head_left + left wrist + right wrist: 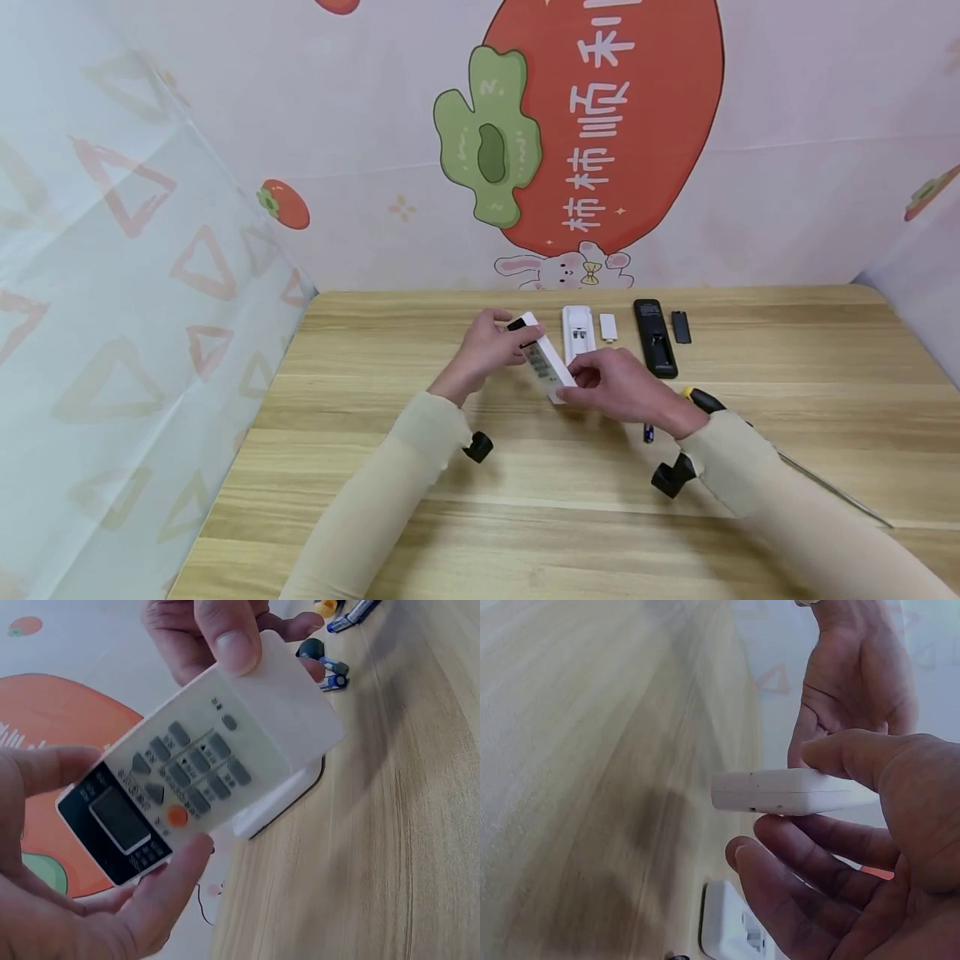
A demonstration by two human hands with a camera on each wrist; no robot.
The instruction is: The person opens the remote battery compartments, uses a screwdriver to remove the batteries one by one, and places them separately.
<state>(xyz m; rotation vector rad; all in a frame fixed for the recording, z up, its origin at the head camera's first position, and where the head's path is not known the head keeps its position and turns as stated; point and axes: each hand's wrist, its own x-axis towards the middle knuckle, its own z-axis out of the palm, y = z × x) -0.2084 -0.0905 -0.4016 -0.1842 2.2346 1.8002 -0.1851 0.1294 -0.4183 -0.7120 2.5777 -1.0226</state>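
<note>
A white remote control (553, 364) with a dark display and an orange button is held above the table in both hands. My left hand (487, 346) grips the display end, fingers and thumb at its long edges, as the left wrist view shows. The right hand (618, 385) pinches the plain white end, thumb on the button face and fingers underneath. In the right wrist view the remote (780, 790) appears edge-on, its back hidden. Just behind the right hand lies another white remote (577, 318) with its battery compartment uncovered, partly hidden by that hand.
A white battery cover (607, 327), a black remote (649, 325) with an uncovered compartment and a black cover (680, 327) lie at the back. A battery (648, 433) shows below the right wrist. A long screwdriver (832, 490) lies partly under the right forearm.
</note>
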